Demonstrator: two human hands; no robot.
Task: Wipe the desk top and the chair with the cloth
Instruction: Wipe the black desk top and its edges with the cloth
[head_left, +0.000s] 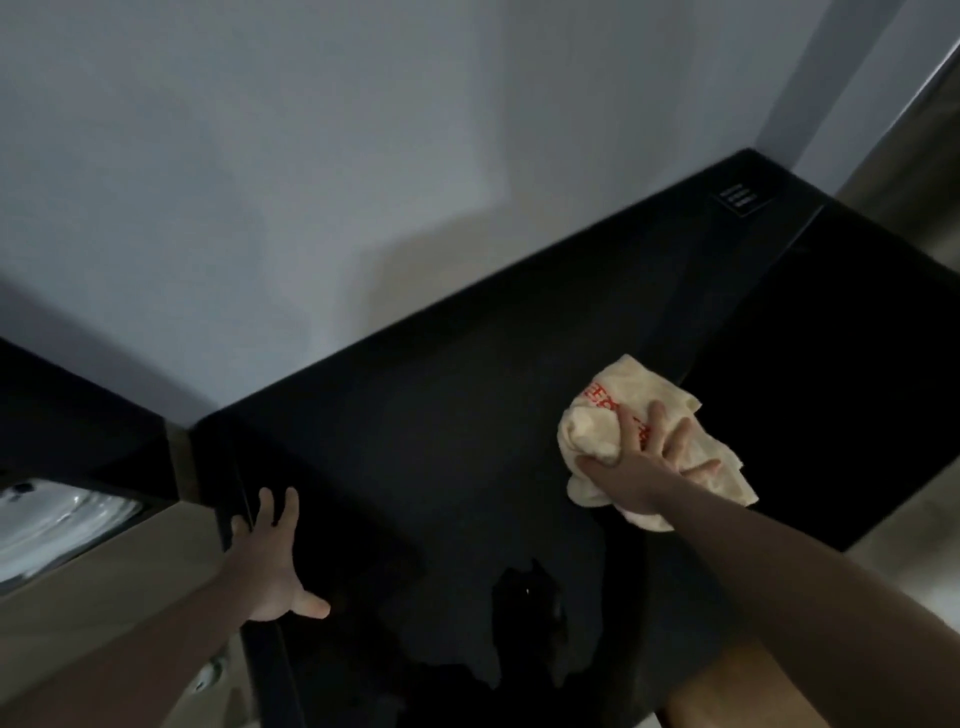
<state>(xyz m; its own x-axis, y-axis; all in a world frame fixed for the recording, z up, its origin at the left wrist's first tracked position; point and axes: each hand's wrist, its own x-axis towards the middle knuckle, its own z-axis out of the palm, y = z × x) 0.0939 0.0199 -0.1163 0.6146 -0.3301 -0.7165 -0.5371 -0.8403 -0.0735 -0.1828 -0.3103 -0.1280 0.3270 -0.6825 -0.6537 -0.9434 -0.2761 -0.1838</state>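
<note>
From the head camera, the right hand (644, 457) reaches out over the black desk top (441, 415), fingers spread and palm pressed down on the crumpled cream cloth (613, 405) with red print, toward the desk's right side. The left hand (270, 561) lies flat with fingers spread at the desk's left edge, thumb splayed, well apart from the cloth.

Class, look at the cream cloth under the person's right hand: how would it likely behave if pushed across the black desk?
The cloth looks crumpled and folded, so it is probably soft and floppy. Pressed flat by the right hand, it would likely slide along the smooth desk, bunching at its loose edges.
</note>
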